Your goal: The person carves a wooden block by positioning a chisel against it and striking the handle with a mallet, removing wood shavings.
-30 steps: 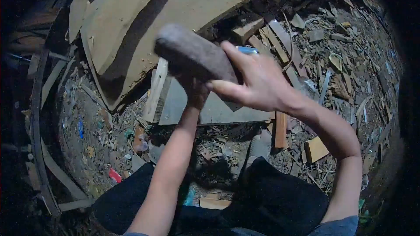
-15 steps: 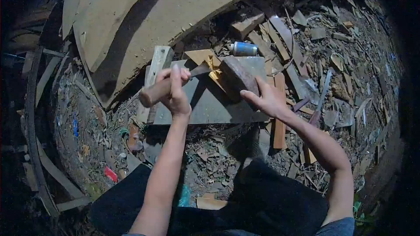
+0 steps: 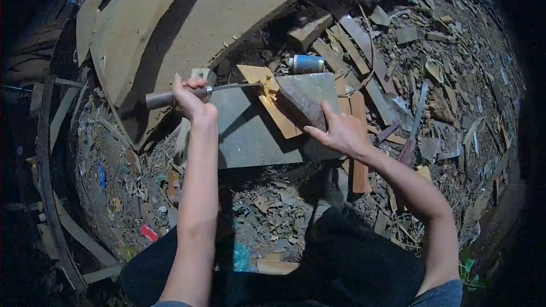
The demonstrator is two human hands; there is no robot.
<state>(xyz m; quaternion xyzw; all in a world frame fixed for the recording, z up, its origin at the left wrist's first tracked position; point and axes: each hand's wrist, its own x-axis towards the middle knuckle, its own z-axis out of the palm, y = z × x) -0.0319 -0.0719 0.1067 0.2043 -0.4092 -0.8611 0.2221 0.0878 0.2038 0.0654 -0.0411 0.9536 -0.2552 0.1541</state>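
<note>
My left hand (image 3: 193, 99) is closed around the wooden handle of a chisel (image 3: 233, 86), which has a metal ferrule and a thin, slightly curved blade. The blade's tip meets the chipped, splintered part of a light-brown wood piece (image 3: 280, 115). My right hand (image 3: 343, 134) grips the near end of a dark, rough block (image 3: 302, 102); its far end lies across the wood piece beside the cut. Under them is a flat grey board (image 3: 250, 148). The fingers beneath the block are hidden.
A blue can (image 3: 307, 63) lies behind the board. A large pale slab (image 3: 227, 5) spans the back left. Wood scraps and chips cover the ground, with an orange-brown plank (image 3: 358, 142) at right. A long blade with a dark handle (image 3: 418, 119) lies further right.
My left hand has moved left and slightly up with the chisel, and the blade now shows narrower. My right hand and the block have shifted slightly left.
</note>
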